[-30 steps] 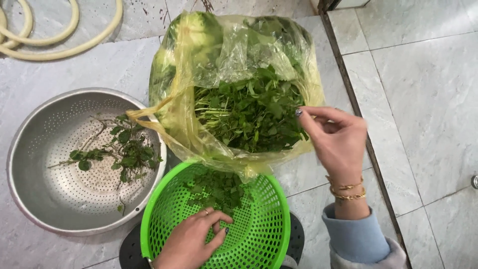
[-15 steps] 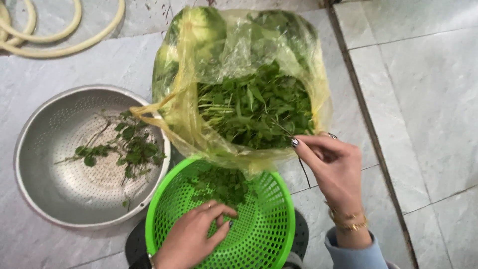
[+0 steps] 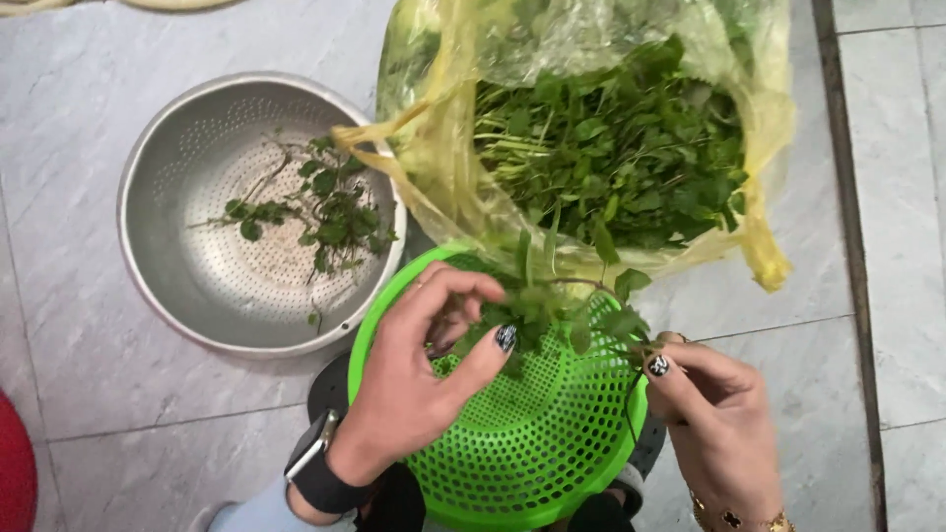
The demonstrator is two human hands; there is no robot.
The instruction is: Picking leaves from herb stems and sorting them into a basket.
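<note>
A green plastic colander (image 3: 532,443) sits low in the middle of the head view. Over it, my left hand (image 3: 424,374) pinches the leafy end of a sprig of green herbs (image 3: 567,305). My right hand (image 3: 714,414) grips the same sprig's stem end at the colander's right rim. Just behind them lies a yellow plastic bag (image 3: 443,187), open and full of leafy greens (image 3: 621,148). To the left stands a metal colander (image 3: 187,266) with a few sprigs (image 3: 325,212) inside.
Everything rests on a pale tiled floor (image 3: 118,424). A dark grout strip (image 3: 843,197) runs down the right side. A red object's edge (image 3: 15,473) shows at the bottom left. A dark stool or stand (image 3: 330,384) peeks out under the green colander.
My right hand has come down from the bag's edge to the green colander with a sprig. My left hand has risen from inside the colander and taken the sprig's leafy end.
</note>
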